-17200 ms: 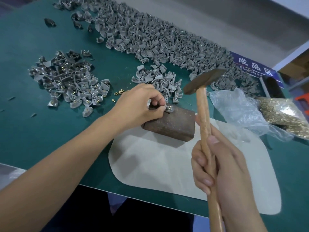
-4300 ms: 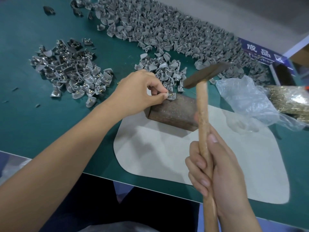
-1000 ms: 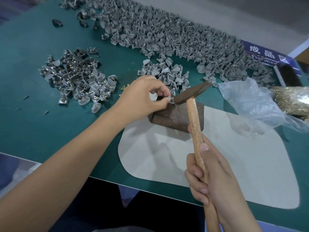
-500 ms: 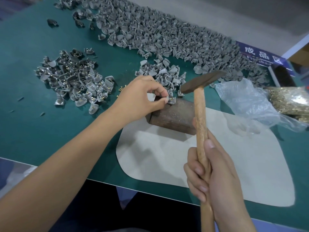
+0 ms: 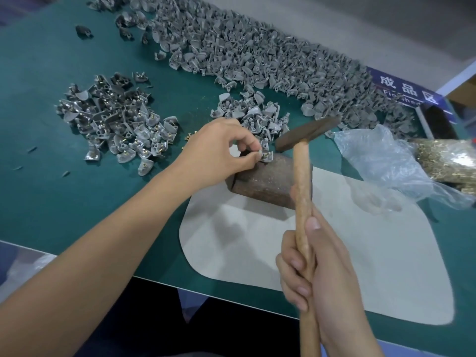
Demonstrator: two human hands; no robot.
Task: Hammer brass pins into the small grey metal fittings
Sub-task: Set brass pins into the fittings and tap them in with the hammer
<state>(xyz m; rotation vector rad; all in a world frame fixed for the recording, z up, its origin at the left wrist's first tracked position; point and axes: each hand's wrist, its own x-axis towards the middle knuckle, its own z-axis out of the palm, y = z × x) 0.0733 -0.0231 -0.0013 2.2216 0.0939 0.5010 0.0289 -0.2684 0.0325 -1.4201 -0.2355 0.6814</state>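
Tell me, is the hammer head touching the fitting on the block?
Apart. The head view shows the hammer head raised beside the fitting, with a gap between.

Left hand (image 5: 219, 153) pinches with fingertips; right hand (image 5: 319, 266) has a curled grip, thumb extended upward.

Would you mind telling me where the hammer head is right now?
In the head view, the hammer head is raised right of centre, just above the far end of the rusty metal block, right of the left hand pinching a fitting.
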